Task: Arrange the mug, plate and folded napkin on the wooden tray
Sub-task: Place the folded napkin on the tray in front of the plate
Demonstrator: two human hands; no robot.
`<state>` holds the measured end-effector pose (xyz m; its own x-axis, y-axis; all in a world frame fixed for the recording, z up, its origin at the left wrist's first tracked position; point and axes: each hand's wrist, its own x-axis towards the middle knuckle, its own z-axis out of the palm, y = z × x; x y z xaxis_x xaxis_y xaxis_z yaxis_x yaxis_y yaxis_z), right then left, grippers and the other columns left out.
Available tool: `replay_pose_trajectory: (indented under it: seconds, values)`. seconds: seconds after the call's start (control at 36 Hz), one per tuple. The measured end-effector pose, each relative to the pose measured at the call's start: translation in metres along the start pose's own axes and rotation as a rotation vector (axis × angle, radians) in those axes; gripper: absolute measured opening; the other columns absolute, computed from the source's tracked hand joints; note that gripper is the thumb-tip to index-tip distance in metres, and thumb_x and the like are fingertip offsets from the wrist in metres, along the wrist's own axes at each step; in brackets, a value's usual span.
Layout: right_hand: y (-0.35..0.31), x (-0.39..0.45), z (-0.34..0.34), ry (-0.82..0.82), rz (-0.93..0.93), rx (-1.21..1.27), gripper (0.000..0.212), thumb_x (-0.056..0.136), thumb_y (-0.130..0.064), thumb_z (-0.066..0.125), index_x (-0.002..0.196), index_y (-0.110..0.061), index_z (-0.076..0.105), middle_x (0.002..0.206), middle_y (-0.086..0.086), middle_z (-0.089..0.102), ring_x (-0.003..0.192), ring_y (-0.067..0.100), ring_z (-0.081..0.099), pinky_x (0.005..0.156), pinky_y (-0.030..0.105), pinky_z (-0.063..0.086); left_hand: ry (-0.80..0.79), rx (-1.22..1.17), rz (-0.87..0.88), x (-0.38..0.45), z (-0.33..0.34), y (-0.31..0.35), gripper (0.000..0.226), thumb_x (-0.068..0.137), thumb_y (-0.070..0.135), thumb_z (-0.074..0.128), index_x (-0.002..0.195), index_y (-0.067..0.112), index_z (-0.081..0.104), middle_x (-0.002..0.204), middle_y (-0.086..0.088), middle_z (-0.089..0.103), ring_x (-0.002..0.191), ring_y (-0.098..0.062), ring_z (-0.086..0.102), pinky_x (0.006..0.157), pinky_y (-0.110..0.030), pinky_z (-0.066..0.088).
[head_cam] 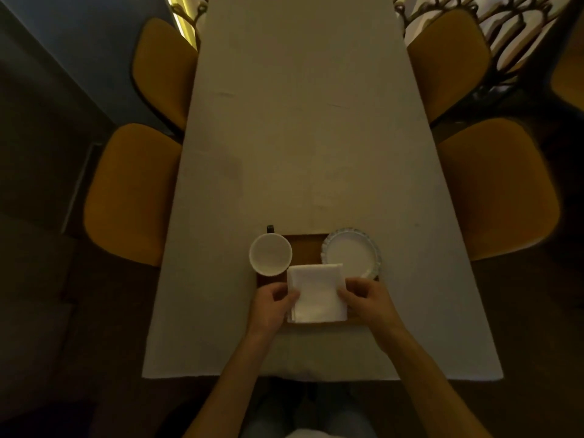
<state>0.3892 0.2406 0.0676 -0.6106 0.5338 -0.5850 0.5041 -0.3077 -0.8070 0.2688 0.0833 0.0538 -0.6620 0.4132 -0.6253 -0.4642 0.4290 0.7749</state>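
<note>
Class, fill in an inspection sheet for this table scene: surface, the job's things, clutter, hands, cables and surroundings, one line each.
Surface: long pale table, dim light.
Job's things: wooden tray near the table's near end; white mug at its left edge; plate at its right edge, patterned rim; folded napkin in front, overlapping the plate's near rim.
Clutter: small dark object just behind the mug, too small to tell.
Hands: left hand holds the napkin's left edge; right hand holds its right edge.
Cables: nothing seen.
Surroundings: four mustard chairs, two each side, such as the near left chair; dark floor.
</note>
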Motion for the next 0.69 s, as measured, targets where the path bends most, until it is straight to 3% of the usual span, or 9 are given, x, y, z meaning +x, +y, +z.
replay_pose_trajectory:
  seconds: [0.08, 0.25, 0.42, 0.58, 0.69]
  values:
    - [0.019, 0.005, 0.0, -0.011, 0.04, -0.027, 0.017, 0.088, -0.008, 0.066, 0.103, -0.008, 0.072, 0.101, 0.008, 0.074, 0.093, 0.021, 0.07, 0.074, 0.033, 0.06, -0.017, 0.035, -0.042, 0.004, 0.003, -0.019, 0.019, 0.085, 0.016, 0.068, 0.101, 0.006, 0.07, 0.099, -0.012, 0.072, 0.089, -0.022, 0.069, 0.071, -0.03, 0.055]
    - [0.049, 0.018, 0.005, 0.005, 0.113, -0.117, 0.013, 0.091, -0.008, 0.062, 0.099, -0.018, 0.067, 0.098, 0.0, 0.069, 0.088, 0.012, 0.065, 0.064, 0.022, 0.052, -0.02, 0.095, -0.127, 0.015, 0.008, -0.047, 0.015, 0.086, 0.018, 0.067, 0.097, 0.008, 0.071, 0.097, -0.011, 0.072, 0.088, -0.023, 0.068, 0.072, -0.033, 0.055]
    - [0.08, 0.035, 0.012, 0.036, 0.135, -0.215, 0.016, 0.091, -0.015, 0.061, 0.105, -0.019, 0.069, 0.104, 0.002, 0.07, 0.096, 0.019, 0.066, 0.085, 0.046, 0.057, 0.01, 0.125, -0.206, 0.027, 0.011, -0.057, 0.012, 0.088, 0.013, 0.064, 0.097, 0.006, 0.068, 0.095, -0.007, 0.068, 0.082, -0.016, 0.064, 0.063, -0.023, 0.049]
    - [0.088, 0.052, 0.02, 0.097, 0.145, -0.316, 0.021, 0.089, -0.018, 0.065, 0.109, -0.016, 0.07, 0.106, 0.002, 0.07, 0.097, 0.018, 0.066, 0.086, 0.045, 0.057, 0.07, 0.168, -0.229, 0.045, 0.011, -0.061, 0.028, 0.089, 0.012, 0.063, 0.115, 0.002, 0.063, 0.109, -0.009, 0.065, 0.093, -0.019, 0.061, 0.065, -0.023, 0.048]
    - [0.09, 0.064, 0.021, 0.135, 0.169, -0.38, 0.022, 0.085, -0.021, 0.069, 0.106, -0.013, 0.072, 0.104, 0.005, 0.072, 0.095, 0.022, 0.067, 0.083, 0.042, 0.056, 0.059, 0.208, -0.261, 0.055, 0.011, -0.057, 0.039, 0.085, 0.004, 0.065, 0.123, -0.001, 0.057, 0.121, -0.016, 0.061, 0.103, -0.026, 0.06, 0.081, -0.035, 0.051]
